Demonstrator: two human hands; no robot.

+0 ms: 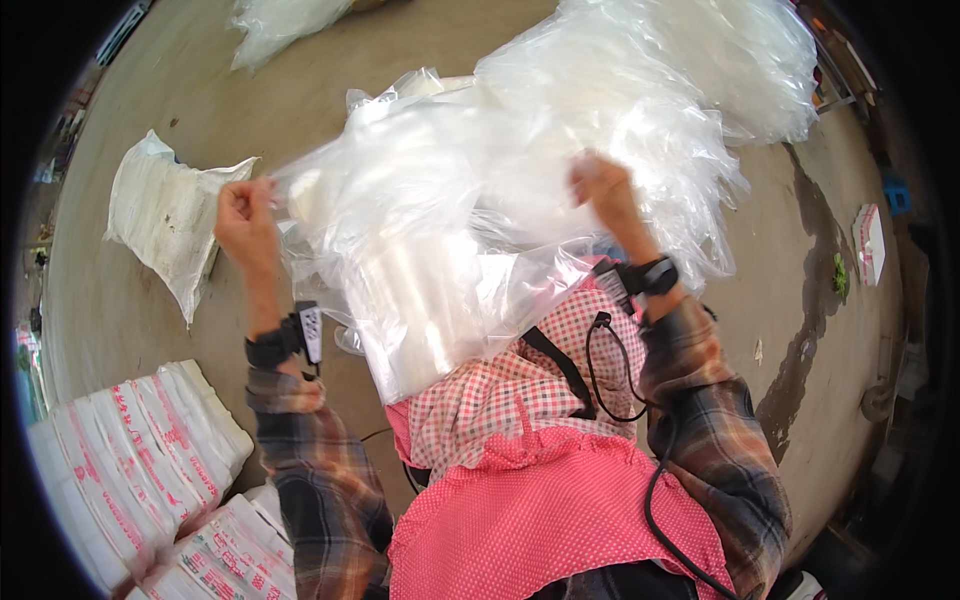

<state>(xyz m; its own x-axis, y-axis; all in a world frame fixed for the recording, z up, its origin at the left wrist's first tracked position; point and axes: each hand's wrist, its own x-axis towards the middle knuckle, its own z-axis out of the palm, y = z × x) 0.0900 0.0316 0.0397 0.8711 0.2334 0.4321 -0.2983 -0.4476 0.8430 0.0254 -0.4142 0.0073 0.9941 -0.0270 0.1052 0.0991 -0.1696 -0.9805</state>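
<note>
A thin clear plastic bag (400, 165) is spread out in front of me, blurred in places. My left hand (246, 217) is closed, pinching its left edge between thumb and fingers. My right hand (604, 188), slightly smeared by motion, is pinched on the far right part of the same film. Below it, a flat stack of clear plastic bags (425, 320) lies over my lap, on a checked pink apron (470, 385). A large loose heap of clear plastic bags (650, 110) rises beyond my right hand, and its lower edge merges with the spread film.
A white woven sack (170, 205) lies on the floor to the left. White packages with red print (150, 450) are stacked at the near left. More plastic (285, 25) lies far off. A black cable (655, 490) runs along my right arm. A wet streak (815, 270) marks the right floor.
</note>
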